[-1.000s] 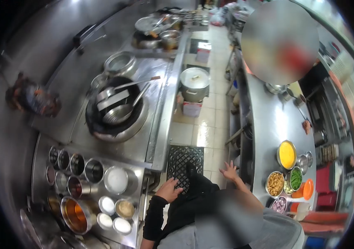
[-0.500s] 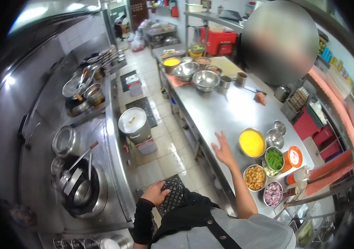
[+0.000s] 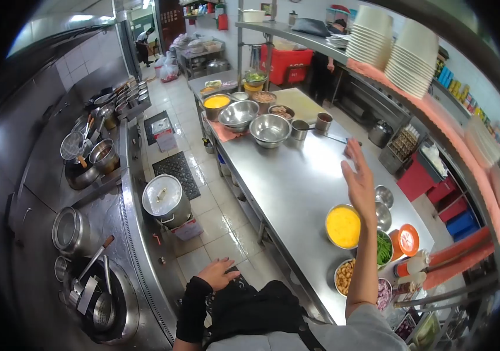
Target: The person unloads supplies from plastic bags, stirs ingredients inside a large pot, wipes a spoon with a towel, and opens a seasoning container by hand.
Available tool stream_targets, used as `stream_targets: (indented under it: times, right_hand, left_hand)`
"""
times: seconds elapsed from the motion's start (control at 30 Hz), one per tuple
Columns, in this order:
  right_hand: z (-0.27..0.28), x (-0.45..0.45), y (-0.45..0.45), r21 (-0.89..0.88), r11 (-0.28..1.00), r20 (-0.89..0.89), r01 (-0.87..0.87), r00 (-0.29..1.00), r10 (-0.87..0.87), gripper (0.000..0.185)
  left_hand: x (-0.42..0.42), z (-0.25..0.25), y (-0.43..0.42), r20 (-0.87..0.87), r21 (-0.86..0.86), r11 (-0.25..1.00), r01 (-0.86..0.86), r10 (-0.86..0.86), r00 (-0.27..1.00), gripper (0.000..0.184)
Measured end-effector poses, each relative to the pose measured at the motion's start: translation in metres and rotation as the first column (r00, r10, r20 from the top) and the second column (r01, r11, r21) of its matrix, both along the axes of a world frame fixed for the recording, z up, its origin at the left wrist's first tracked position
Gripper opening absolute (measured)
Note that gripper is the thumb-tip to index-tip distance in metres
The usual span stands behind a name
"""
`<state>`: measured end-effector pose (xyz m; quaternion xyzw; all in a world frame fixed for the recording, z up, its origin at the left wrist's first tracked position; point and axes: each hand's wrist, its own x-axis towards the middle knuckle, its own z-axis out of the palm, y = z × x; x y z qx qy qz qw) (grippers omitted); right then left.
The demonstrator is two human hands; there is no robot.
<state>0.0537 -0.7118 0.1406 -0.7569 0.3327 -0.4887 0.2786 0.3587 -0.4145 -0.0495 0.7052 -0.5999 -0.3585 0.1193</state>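
Right hand (image 3: 360,178) has swung farther over the counter (image 3: 297,187), fingers spread, empty; yellow mix (image 3: 342,226) at its 7 o'clock, left hand (image 3: 218,274) loosely extended at 8. Seemingly mid-reach; grasping calls for curling fingers.

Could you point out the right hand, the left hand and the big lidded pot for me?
Right hand (image 3: 360,180): head view, on the middle of the hand.
Left hand (image 3: 217,274): head view, on the middle of the hand.
Big lidded pot (image 3: 168,203): head view, on its lid.
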Motion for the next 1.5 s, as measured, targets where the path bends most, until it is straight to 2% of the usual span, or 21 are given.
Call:
stream_targets:
  times: [0.13,0.17,0.33,0.4,0.43,0.47,0.57,0.63,0.67,0.8,0.87,0.9,1.0,1.07,1.2,1.27,1.37,1.5]
  right_hand:
    - [0.021,0.062,-0.025,-0.028,0.998,0.018,-0.064,0.998,0.064,0.055]
    - [0.025,0.082,-0.033,-0.085,0.994,0.029,-0.073,0.997,0.076,0.053]
    - [0.063,0.181,-0.089,-0.123,0.983,0.037,-0.133,0.99,0.138,0.043]
    - [0.085,0.223,-0.11,-0.171,0.979,0.019,-0.114,0.993,0.119,0.04]
    - [0.099,0.246,-0.113,-0.139,0.987,0.037,-0.075,0.996,0.081,0.038]
    - [0.107,0.268,-0.13,-0.192,0.978,0.026,-0.084,0.996,0.091,0.038]
    - [0.133,0.319,-0.183,-0.291,0.952,-0.008,-0.092,0.996,0.094,0.037]
    - [0.15,0.351,-0.218,-0.33,0.939,-0.001,-0.095,0.995,0.101,0.035]
    - [0.154,0.367,-0.232,-0.339,0.936,0.002,-0.095,0.995,0.102,0.035]
    - [0.15,0.432,-0.288,-0.228,0.961,0.008,-0.154,0.987,0.16,0.033]
    - [0.129,0.469,-0.325,-0.19,0.965,-0.052,-0.18,0.984,0.173,0.034]
    - [0.113,0.49,-0.35,-0.163,0.968,-0.079,-0.19,0.981,0.179,0.033]
    - [0.051,0.55,-0.43,-0.117,0.977,-0.156,-0.177,0.975,0.158,0.027]
    - [0.002,0.587,-0.498,-0.032,0.996,-0.265,-0.089,0.961,0.078,0.025]
    - [-0.112,0.641,-0.632,-0.094,0.995,-0.421,0.02,0.905,-0.058,0.023]
    - [-0.156,0.66,-0.673,-0.08,0.995,-0.46,0.066,0.883,-0.095,0.025]
    - [-0.235,0.685,-0.754,-0.084,0.994,-0.507,0.068,0.856,-0.101,0.022]
    - [-0.304,0.703,-0.814,-0.115,0.993,-0.673,0.031,0.732,-0.101,0.018]
  left_hand:
    - [0.047,-0.005,-0.014,0.076,0.041,0.999,-0.017,0.013,0.997,0.071]
    - [0.061,-0.005,-0.02,0.048,0.028,0.999,-0.033,0.032,0.998,0.07]
    - [0.147,-0.022,-0.027,-0.061,-0.021,0.988,-0.151,0.149,0.987,0.067]
    - [0.187,-0.022,-0.035,-0.046,0.04,0.975,-0.219,0.221,0.974,0.066]
    - [0.207,-0.021,-0.038,-0.047,0.054,0.966,-0.254,0.256,0.965,0.066]
    - [0.226,-0.019,-0.042,-0.05,0.066,0.956,-0.287,0.291,0.955,0.065]
    - [0.27,-0.013,-0.049,0.084,0.039,0.925,-0.378,0.374,0.924,0.063]
    - [0.299,-0.008,-0.057,-0.04,0.019,0.908,-0.419,0.42,0.907,0.062]
    - [0.312,-0.006,-0.059,-0.098,0.021,0.898,-0.439,0.439,0.893,0.062]
    - [0.352,-0.011,-0.083,-0.053,0.098,0.889,-0.448,0.454,0.89,0.061]
    - [0.369,-0.005,-0.1,-0.063,0.146,0.865,-0.48,0.492,0.868,0.061]
    - [0.379,-0.025,-0.102,-0.002,-0.021,0.875,-0.484,0.484,0.875,0.059]
    - [0.407,-0.01,-0.131,-0.043,0.085,0.82,-0.566,0.571,0.82,0.059]
    - [0.428,-0.024,-0.148,-0.025,0.116,0.781,-0.613,0.62,0.784,0.059]
    - [0.459,-0.03,-0.189,0.026,0.138,0.72,-0.68,0.684,0.729,0.058]
    - [0.477,-0.025,-0.218,-0.028,0.273,0.625,-0.731,0.765,0.644,0.059]
    - [0.504,-0.011,-0.265,0.009,0.302,0.6,-0.741,0.776,0.631,0.06]
    - [0.528,0.001,-0.322,0.086,0.283,0.603,-0.746,0.758,0.646,0.058]
